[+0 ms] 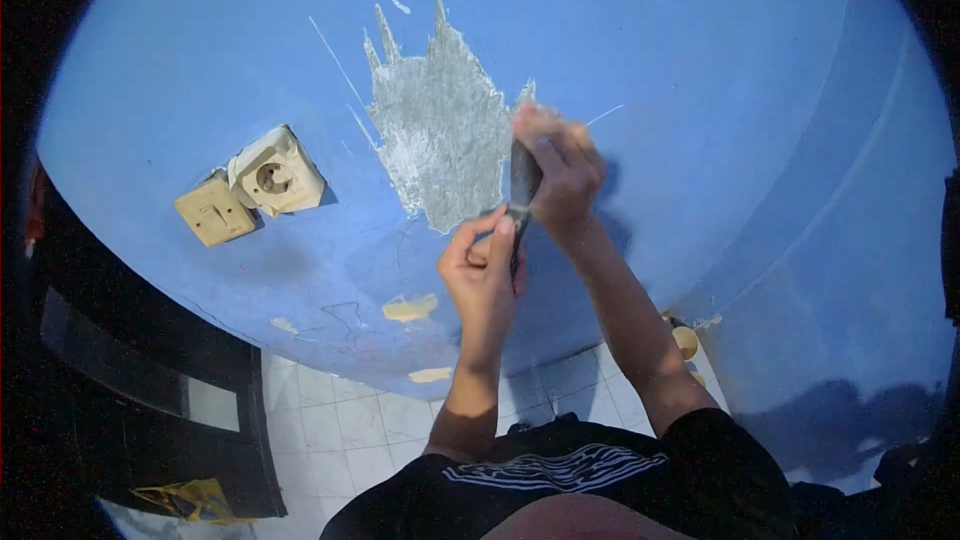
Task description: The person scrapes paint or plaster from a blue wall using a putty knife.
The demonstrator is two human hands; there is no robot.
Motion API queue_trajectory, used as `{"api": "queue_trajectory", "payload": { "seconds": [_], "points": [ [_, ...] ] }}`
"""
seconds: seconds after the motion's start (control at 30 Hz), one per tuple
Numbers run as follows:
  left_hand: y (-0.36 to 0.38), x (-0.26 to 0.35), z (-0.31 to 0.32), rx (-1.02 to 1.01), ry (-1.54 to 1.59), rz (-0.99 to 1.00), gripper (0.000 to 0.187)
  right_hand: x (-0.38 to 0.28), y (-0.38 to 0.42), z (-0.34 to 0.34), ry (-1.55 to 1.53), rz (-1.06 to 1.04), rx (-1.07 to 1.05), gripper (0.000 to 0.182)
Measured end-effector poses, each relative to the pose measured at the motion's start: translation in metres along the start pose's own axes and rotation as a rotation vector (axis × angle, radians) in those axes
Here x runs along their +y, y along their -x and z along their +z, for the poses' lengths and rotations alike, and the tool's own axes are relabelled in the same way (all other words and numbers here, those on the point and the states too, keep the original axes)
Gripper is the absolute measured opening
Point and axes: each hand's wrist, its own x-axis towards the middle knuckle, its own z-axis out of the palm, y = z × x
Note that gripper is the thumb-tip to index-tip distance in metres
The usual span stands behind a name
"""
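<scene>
A dark flat-bladed scraper (524, 178) is held upright against the blue wall (700, 60). My left hand (485, 262) is closed around its lower part, the thumb near where the blade begins. Beside the blade's upper part is my right hand (562, 162), its fingers curled and smeared by motion; what they grip, if anything, is hidden. Just left of both hands, a bare grey patch (440, 130) with jagged, pointed edges shows where the blue paint is gone.
A wall socket (275, 180) and a switch (214, 212) stick out of the wall at the left. Pale spots (410, 309) mark the lower wall. White floor tiles (350, 425) lie below, beside dark furniture (130, 370). Round tan objects (685, 343) stand at the lower right.
</scene>
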Motion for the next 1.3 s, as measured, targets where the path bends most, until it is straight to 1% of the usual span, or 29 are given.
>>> {"api": "queue_trajectory", "payload": {
  "seconds": [0.07, 0.1, 0.17, 0.23, 0.3, 0.37, 0.4, 0.47, 0.5, 0.57, 0.6, 0.7, 0.77, 0.8, 0.83, 0.87, 0.9, 1.0, 1.07, 1.13, 1.2, 1.3],
  "points": [
    [-0.01, 0.011, 0.015, -0.009, 0.001, 0.007, 0.017, 0.012, -0.015, 0.004, -0.016, -0.013, 0.09, 0.028],
    [-0.015, 0.015, 0.02, -0.023, 0.003, 0.012, 0.017, 0.01, -0.017, 0.003, -0.021, -0.013, 0.093, 0.028],
    [-0.012, 0.013, 0.018, -0.02, 0.002, 0.023, 0.017, 0.008, -0.021, 0.0, 0.013, 0.034, 0.054, 0.029],
    [-0.003, 0.005, 0.011, -0.017, 0.006, 0.022, 0.017, 0.0, -0.001, -0.001, 0.01, 0.019, 0.032, 0.03],
    [0.0, -0.003, 0.001, -0.011, 0.003, 0.034, 0.018, 0.003, 0.0, 0.003, 0.01, 0.008, 0.021, 0.031],
    [-0.015, 0.0, 0.014, -0.028, 0.011, 0.057, 0.018, 0.01, -0.008, 0.009, 0.018, -0.043, 0.134, 0.032],
    [-0.019, 0.003, 0.019, -0.038, 0.014, 0.082, 0.018, 0.012, -0.011, 0.009, 0.014, -0.033, 0.127, 0.032],
    [-0.014, 0.01, 0.023, -0.032, 0.02, 0.063, 0.019, 0.011, -0.025, 0.001, -0.003, 0.062, 0.071, 0.032],
    [-0.013, 0.011, 0.026, -0.036, 0.035, 0.053, 0.019, 0.01, -0.018, 0.002, -0.001, 0.065, 0.071, 0.032],
    [0.003, 0.006, 0.009, -0.018, 0.001, 0.025, 0.019, 0.006, -0.001, 0.001, 0.006, -0.003, 0.038, 0.025],
    [0.005, 0.005, 0.003, -0.003, -0.036, 0.008, 0.02, 0.004, 0.001, 0.0, 0.011, -0.003, 0.047, 0.025],
    [-0.011, 0.013, 0.012, -0.031, -0.04, 0.008, 0.021, 0.005, -0.007, 0.002, -0.036, 0.022, 0.041, 0.025],
    [-0.011, 0.021, 0.02, -0.032, -0.05, 0.035, 0.021, 0.016, -0.025, 0.005, -0.049, -0.003, 0.142, 0.033],
    [-0.014, 0.024, 0.025, -0.049, -0.051, 0.068, 0.022, 0.014, -0.024, 0.005, -0.048, -0.004, 0.153, 0.033],
    [-0.011, 0.022, 0.021, -0.059, -0.051, 0.073, 0.022, 0.01, -0.018, 0.001, -0.05, -0.014, 0.108, 0.032],
    [-0.003, 0.017, 0.011, -0.041, -0.052, 0.035, 0.022, 0.009, -0.012, -0.002, -0.051, -0.023, 0.056, 0.032],
    [0.001, 0.013, 0.005, -0.023, -0.057, -0.005, 0.022, 0.007, -0.005, -0.002, -0.044, -0.022, 0.06, 0.032],
    [-0.011, 0.008, 0.009, -0.037, -0.081, 0.029, 0.023, 0.013, -0.008, 0.003, -0.067, -0.044, 0.078, 0.032],
    [-0.016, 0.017, 0.023, -0.039, -0.073, 0.049, 0.023, 0.021, -0.026, 0.004, -0.06, -0.039, 0.151, 0.034],
    [-0.015, 0.018, 0.025, -0.055, -0.058, 0.082, 0.022, 0.019, -0.018, 0.003, -0.044, -0.042, 0.12, 0.032],
    [-0.005, 0.012, 0.015, -0.015, -0.059, 0.018, 0.02, 0.018, -0.012, 0.002, -0.024, -0.053, 0.091, 0.031],
    [-0.011, 0.013, 0.014, -0.041, -0.041, 0.016, 0.019, 0.015, -0.012, 0.006, -0.061, -0.053, 0.099, 0.029]
  ]
}}
